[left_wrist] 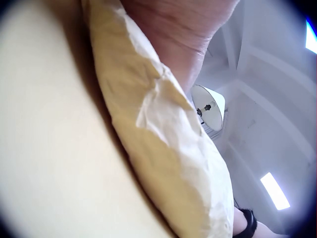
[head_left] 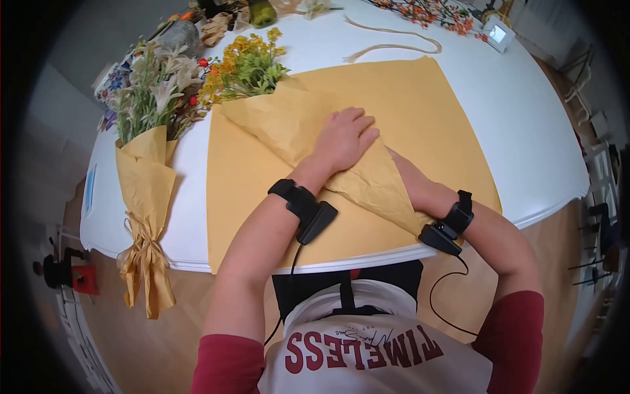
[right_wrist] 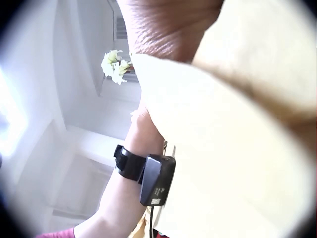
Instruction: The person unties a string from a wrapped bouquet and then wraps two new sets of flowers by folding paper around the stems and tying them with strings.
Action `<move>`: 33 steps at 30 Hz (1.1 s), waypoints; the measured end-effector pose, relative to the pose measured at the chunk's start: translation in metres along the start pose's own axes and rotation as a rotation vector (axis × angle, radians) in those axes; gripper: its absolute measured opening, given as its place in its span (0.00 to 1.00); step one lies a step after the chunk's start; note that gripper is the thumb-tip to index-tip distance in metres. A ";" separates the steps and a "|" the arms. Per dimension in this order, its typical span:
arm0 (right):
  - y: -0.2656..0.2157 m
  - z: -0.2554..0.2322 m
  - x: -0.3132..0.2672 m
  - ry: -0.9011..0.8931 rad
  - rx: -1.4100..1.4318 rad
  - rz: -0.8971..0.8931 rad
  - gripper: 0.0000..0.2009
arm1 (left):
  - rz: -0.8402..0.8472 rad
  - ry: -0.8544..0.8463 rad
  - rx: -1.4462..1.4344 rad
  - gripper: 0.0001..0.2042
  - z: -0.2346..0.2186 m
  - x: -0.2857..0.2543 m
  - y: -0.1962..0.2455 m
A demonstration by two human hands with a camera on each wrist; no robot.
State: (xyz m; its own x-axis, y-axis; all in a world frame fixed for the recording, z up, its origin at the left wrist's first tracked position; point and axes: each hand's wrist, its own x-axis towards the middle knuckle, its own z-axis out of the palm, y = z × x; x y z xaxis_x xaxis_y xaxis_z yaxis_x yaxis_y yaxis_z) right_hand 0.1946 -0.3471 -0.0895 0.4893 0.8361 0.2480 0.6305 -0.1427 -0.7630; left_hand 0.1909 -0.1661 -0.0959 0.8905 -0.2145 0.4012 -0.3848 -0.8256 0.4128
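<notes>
A large yellow paper sheet (head_left: 420,92) lies on the table, with a crinkled paper wrap (head_left: 269,115) folded over it. Yellow flowers with green leaves (head_left: 256,69) stick out of the wrap's upper left end. My left hand (head_left: 344,141) rests palm down on the wrap, fingers extended. At the wrap's right edge, my right hand (head_left: 420,187) reaches under the paper, which hides its fingers. The left wrist view has my left palm (left_wrist: 183,34) against the crumpled paper (left_wrist: 158,124). In the right wrist view, a paper edge (right_wrist: 198,99) crosses below my right hand (right_wrist: 163,29).
A wrapped bouquet (head_left: 147,171) of pale flowers lies at the left, its tied end over the edge of the white table (head_left: 525,151). Twine (head_left: 394,46), orange-berried branches (head_left: 426,13) and a small white device (head_left: 499,34) lie at the back, with vases and more flowers at back left.
</notes>
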 end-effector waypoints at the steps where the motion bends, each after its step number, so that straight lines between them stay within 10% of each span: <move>1: 0.004 -0.001 -0.002 0.006 0.001 0.016 0.23 | 0.026 0.059 -0.004 0.16 0.002 0.000 -0.003; 10: 0.007 -0.011 -0.013 0.181 -0.083 -0.209 0.12 | 0.022 0.102 0.063 0.15 0.005 0.004 -0.005; 12: -0.001 -0.014 -0.021 0.256 0.284 0.296 0.13 | 0.022 0.111 0.102 0.16 0.006 0.005 -0.003; 25: -0.022 -0.016 -0.033 0.196 -0.165 0.314 0.18 | 0.063 0.133 0.119 0.17 -0.044 0.004 0.013; 33: -0.023 -0.008 -0.036 0.254 -0.439 0.225 0.16 | -0.322 0.131 0.349 0.26 -0.060 -0.043 -0.090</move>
State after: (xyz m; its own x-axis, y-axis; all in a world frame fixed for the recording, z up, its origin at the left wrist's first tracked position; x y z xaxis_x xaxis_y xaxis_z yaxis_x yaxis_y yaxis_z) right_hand 0.1670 -0.3783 -0.0758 0.7366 0.6133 0.2852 0.6589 -0.5557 -0.5069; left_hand 0.1728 -0.0514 -0.1017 0.9044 0.1295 0.4067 0.0295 -0.9695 0.2432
